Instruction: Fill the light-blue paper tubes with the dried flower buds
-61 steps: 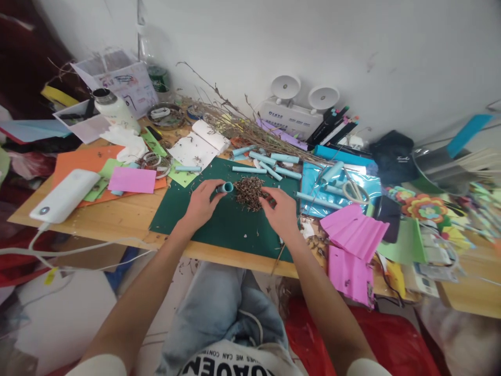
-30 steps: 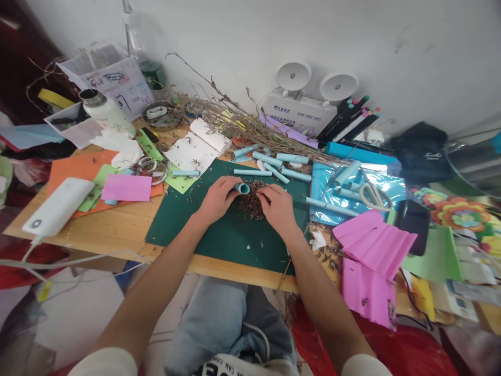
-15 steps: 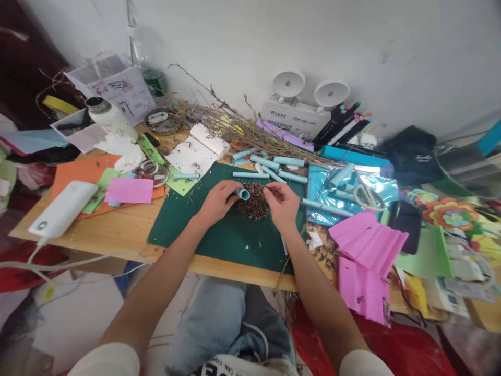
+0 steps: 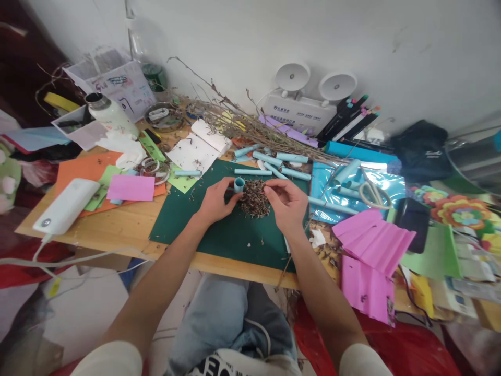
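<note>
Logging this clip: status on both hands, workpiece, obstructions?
Left hand holding blue tube, open end up. Right hand at edge of brown pile, contact unclear. Other tubes beyond pile, not between hands.

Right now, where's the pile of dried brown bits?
In the head view, the dried pile lies on the green mat, near the picture's centre, between the left hand, which holds a blue tube, and the right hand.

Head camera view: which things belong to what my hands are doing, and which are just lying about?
In use, as it looks:
- blue tube, in the left hand
- pile of dry brown bits, by the right hand
- green mat underneath

Apparently just lying about:
- white bottle
- white power bank
- twin-headed lamp
</note>
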